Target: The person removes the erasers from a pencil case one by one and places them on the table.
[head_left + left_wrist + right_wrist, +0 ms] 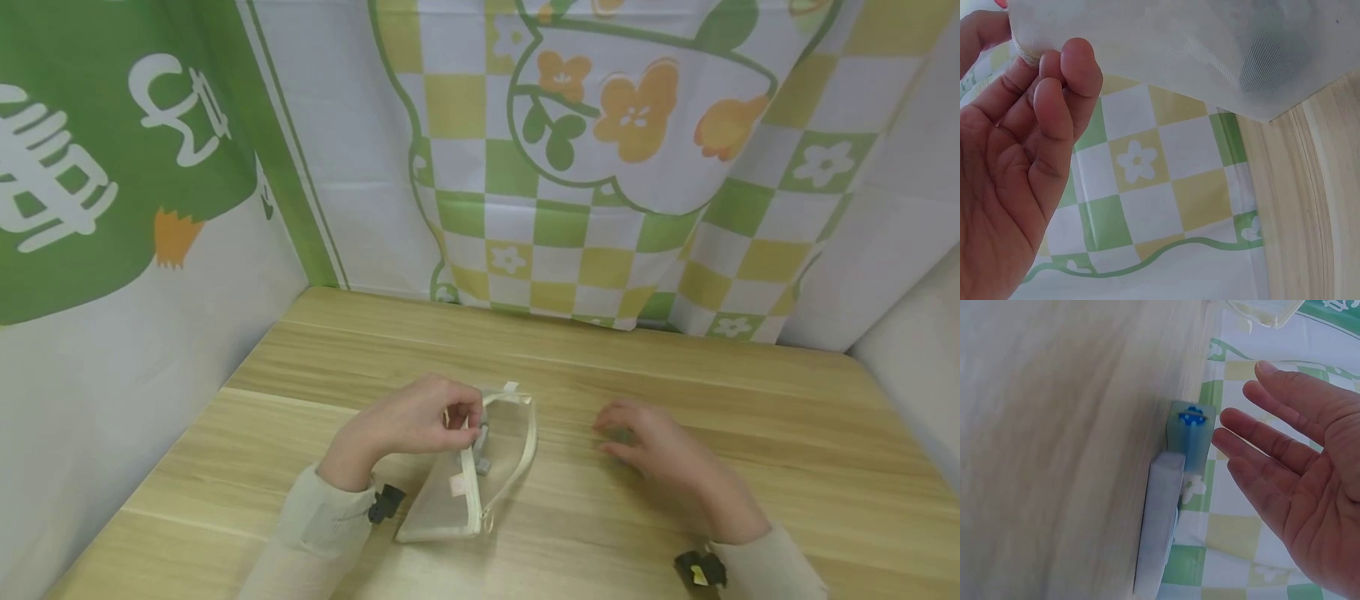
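1 translucent pouch [469, 477] with pale trim is lying on the tabletop [585, 542], nearly midway between the hands, and its long zipped mouth is gaping open. A grey object [483, 454] is showing inside, blurred through the mesh. A small pink tag [457, 485] is hanging from the near trim, and a thin loop [489, 523] is dangling at the lower corner.

The left hand [416, 421] is reaching over the pouch from its left — thumb and fingers are pinching the edge of the opening and holding it up. The right hand [656, 446] is hovering well apart on the right, its fingers lightly bent and relaxed. In the right wrist view, 2 things are sitting by that hand: a pale grey block [1159, 519] and, just behind it, a pale green block [1191, 434] bearing a blue print. Whether the fingertips are touching the green block, I cannot tell.

Farther out, pale sleeves are covering both forearms, and 1 dark device is sitting at each wrist. Behind the tabletop, a checked cloth [562, 217] is hanging with orange flowers — green cloth [75, 167] with white lettering is covering the left side.
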Available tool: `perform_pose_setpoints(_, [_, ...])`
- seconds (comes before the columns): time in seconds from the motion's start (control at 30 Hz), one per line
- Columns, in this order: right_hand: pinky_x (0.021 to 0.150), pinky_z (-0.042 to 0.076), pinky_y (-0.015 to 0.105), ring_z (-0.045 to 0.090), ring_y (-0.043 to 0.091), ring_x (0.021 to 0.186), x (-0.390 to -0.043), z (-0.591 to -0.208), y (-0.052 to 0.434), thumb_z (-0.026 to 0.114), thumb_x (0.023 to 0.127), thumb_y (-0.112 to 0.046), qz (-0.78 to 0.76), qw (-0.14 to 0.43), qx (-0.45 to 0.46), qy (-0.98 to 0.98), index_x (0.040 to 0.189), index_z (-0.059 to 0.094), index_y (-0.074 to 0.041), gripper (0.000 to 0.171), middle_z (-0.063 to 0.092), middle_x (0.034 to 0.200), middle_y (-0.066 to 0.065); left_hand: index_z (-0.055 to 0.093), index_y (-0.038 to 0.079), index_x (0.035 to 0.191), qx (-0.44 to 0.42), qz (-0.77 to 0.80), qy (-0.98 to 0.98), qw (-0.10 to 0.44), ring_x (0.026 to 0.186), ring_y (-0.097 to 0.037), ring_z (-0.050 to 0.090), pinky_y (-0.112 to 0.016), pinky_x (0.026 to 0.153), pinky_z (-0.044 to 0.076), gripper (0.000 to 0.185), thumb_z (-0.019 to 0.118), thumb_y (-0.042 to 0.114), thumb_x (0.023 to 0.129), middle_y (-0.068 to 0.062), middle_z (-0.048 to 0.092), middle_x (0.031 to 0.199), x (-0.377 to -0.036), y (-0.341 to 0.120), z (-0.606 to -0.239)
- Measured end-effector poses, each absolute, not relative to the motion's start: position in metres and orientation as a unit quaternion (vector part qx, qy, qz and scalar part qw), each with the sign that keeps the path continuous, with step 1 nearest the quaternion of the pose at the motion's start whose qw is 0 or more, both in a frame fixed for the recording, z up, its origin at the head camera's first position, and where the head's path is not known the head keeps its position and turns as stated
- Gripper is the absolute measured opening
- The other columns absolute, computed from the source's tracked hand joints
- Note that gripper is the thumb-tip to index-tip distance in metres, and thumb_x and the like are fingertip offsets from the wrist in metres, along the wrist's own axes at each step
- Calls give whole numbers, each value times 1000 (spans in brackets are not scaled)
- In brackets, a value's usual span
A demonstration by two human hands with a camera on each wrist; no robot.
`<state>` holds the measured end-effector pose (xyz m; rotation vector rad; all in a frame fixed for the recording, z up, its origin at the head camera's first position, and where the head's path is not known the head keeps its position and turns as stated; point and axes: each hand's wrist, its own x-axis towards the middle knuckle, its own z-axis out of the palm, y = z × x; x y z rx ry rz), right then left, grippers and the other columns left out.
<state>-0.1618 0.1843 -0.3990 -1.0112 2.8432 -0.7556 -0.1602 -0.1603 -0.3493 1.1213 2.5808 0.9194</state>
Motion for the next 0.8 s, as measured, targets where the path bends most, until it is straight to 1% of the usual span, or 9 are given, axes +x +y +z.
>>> perform_pose_setpoints(0.23, [89,55,45,67,28,103,-161,-400,175,73,86,-8,-244,-7,-337,909,107,70,-4,22,70,109,7,62,19,78,376,309,869,90,60,-1,46,-18,54,39,11,65,13,86,11,51,66,-160,-160,-350])
perform_pose_setpoints(0.37, [88,56,43,67,26,103,-161,-402,169,72,87,-10,-248,-8,-330,911,109,70,-6,22,70,110,5,62,19,78,376,308,869,90,60,-2,46,-18,54,39,11,65,13,86,11,51,66,-160,-160,-350])
perform_pose_setpoints(0.53, [87,56,41,66,26,104,-160,-402,161,70,89,-12,-258,7,-325,910,112,69,-7,23,69,113,5,62,20,78,372,306,871,93,60,-2,46,-18,54,39,11,65,14,87,11,51,66,-160,-160,-350])
perform_pose_setpoints(0.73, [95,53,46,65,27,110,-157,-400,151,68,91,-12,-281,30,-316,906,114,69,-7,23,68,115,4,61,20,78,373,306,871,94,59,-2,45,-18,54,38,11,65,14,87,11,51,66,-160,-159,-350])
perform_pose_setpoints(0.8, [94,54,45,65,26,109,-157,-400,148,68,91,-11,-288,32,-319,903,113,69,-7,23,68,114,3,61,19,78,375,306,870,94,59,-2,45,-18,54,38,11,65,14,87,11,51,65,-160,-159,-350])
